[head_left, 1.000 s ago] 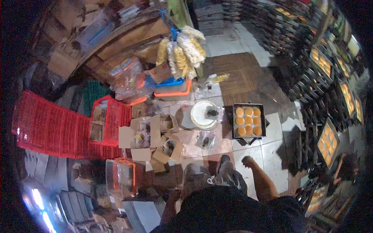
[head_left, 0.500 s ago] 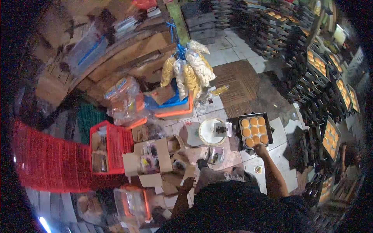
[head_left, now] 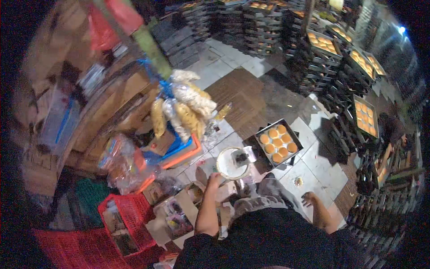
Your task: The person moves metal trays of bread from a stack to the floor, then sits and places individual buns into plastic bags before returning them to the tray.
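Dim storeroom with a pale tiled floor (head_left: 324, 179), stacks of dark trays (head_left: 256, 33) across the far side and down the right. On the tiles ahead, a round white bucket (head_left: 230, 169) with a clear packet (head_left: 243, 157) across its right edge. Left hand (head_left: 214, 179) at the bucket's near left edge; impossible to tell whether gripping, touching or only above it. Right hand (head_left: 309, 199) over the tiles, well apart from the bucket, fingers loosely spread. Right of the bucket, a square black tray (head_left: 293, 133) of round golden buns (head_left: 277, 142). Between tray and right hand, a small scrap (head_left: 298, 181). Crowding the left: open cardboard boxes (head_left: 155, 231), a red crate (head_left: 141, 219), an orange tub (head_left: 184, 157), hanging bags (head_left: 192, 99). Far right, another person (head_left: 394, 130) beside more trays.
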Demonstrator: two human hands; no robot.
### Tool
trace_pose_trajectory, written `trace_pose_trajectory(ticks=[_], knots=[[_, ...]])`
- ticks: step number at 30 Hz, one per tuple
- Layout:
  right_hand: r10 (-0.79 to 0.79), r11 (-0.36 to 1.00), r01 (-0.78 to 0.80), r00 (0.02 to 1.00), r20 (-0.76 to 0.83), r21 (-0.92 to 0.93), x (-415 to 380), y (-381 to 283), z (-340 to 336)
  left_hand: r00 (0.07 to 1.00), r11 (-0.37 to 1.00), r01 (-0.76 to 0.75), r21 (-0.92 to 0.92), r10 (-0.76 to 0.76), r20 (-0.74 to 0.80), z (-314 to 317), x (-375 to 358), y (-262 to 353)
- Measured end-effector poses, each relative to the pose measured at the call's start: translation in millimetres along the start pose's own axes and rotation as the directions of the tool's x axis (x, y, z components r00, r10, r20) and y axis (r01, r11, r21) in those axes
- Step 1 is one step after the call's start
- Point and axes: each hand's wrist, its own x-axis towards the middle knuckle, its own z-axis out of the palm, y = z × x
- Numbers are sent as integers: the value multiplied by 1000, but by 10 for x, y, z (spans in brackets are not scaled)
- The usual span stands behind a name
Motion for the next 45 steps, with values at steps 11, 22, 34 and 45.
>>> trace_pose_trajectory(ticks=[11,22,34,45], knots=[[-323,797,471,861,-393,378,621,-1203,-936,840,887,397,234,-454,296,-180,-787,761],[-431,753,589,778,-456,294,946,-1242,277,829,679,308,667,-535,162,-908,-1133,1775],[3,503,-11,1000,11,864,559,-958,668,885,686,-220,693,-160,438,1570,2279,3190],[577,693,308,304,-758,652,1660,-1996,2011,884,268,-400,877,364,292,3000,3932,2732]])
